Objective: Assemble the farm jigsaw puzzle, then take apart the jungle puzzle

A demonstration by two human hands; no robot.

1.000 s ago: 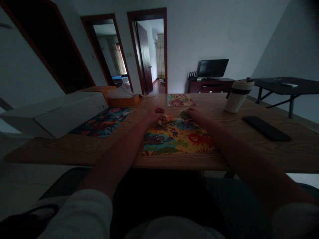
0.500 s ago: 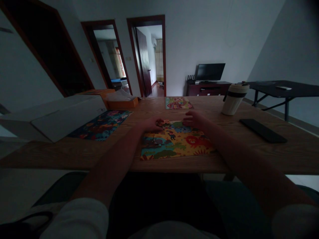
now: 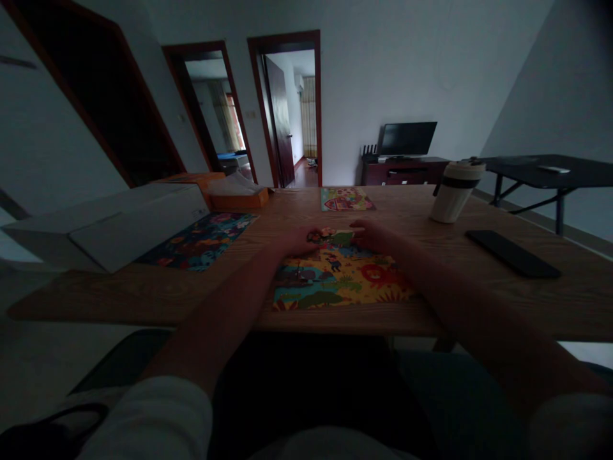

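Observation:
A colourful jigsaw puzzle (image 3: 335,281) with a lion, a crocodile and other animals lies in front of me on the wooden table. At its far edge, my left hand (image 3: 301,240) has its fingers curled around a small puzzle piece (image 3: 328,231) of reddish and brown colours. Facing it from the right, my right hand (image 3: 371,236) has its thumb and fingers at the edge of a green part (image 3: 343,237) of the puzzle and seems to pinch it. The dim light and blur hide the exact fingertip contact. Both forearms pass over the puzzle's sides.
A pink illustrated sheet (image 3: 347,199) lies beyond the puzzle. To the left are a dark-blue picture puzzle (image 3: 204,243), a long white box (image 3: 138,220) and an orange box (image 3: 239,199). On the right stand a cream tumbler (image 3: 457,195) and a black phone-like slab (image 3: 512,253).
My hands have drawn closer together at the puzzle's far edge. My right fingers have moved inward to the green part. The view has shifted slightly.

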